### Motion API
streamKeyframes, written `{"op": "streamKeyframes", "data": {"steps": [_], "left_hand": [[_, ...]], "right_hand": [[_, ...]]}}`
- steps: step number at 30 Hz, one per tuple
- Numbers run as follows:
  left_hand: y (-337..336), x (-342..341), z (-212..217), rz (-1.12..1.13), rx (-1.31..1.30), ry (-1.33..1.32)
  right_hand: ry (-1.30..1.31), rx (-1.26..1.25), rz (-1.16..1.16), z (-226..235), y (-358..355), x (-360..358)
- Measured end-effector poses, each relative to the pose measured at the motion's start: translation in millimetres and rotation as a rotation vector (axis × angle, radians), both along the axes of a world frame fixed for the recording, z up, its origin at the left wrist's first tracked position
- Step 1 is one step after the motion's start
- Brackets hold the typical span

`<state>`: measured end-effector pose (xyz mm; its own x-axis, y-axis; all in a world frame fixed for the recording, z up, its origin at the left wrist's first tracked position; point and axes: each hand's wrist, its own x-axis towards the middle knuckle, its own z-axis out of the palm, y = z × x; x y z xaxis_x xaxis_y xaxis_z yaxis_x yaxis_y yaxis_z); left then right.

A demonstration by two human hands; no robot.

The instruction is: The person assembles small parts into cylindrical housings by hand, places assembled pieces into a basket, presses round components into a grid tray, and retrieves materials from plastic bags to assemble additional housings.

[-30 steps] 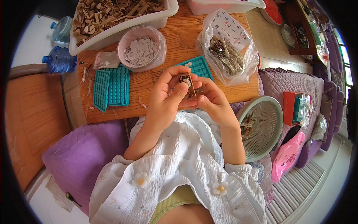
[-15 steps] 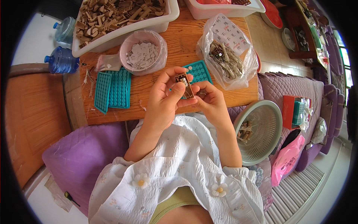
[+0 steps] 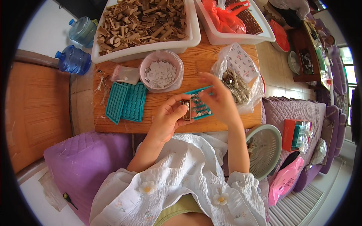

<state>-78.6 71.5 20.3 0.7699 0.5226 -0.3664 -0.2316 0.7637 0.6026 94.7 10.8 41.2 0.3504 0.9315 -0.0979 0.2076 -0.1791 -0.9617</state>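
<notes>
My left hand [image 3: 167, 117] is closed round a small brown open-fronted case [image 3: 186, 110], held upright over the table's near edge. Something shiny sits inside the case, too small to make out. Just beyond it lies a teal tray [image 3: 203, 109] with small round white and dark pieces in its pockets. Over the right side of that tray hovers my right hand [image 3: 222, 100]. Its fingers are apart, and no object shows between them.
A white tub [image 3: 147, 51] of brown half-tube pieces stands at the back, left of another tub [image 3: 241, 39] holding red bags. Nearer are a bowl of white chips [image 3: 160, 73], more teal trays [image 3: 126, 101] and a plastic bag of stringed parts [image 3: 237, 86]. A grey-green basket [image 3: 266, 150] is at the right.
My right hand has let go of the brown case and moved right and up, over the teal tray. My left hand keeps the case. The whole view has shifted.
</notes>
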Motion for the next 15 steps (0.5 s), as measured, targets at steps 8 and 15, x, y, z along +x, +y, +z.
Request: {"op": "streamKeyframes", "data": {"steps": [8, 15], "left_hand": [[12.9, -17.3, -6.5, -0.013, -0.026, 0.029], [23.6, -30.7, -12.9, 0.056, -0.075, -0.069]], "right_hand": [[-0.477, 0.310, 0.016, 13.7, 157.8, 30.4], [-0.863, 0.239, 0.135, -18.0, 277.5, 13.2]]}}
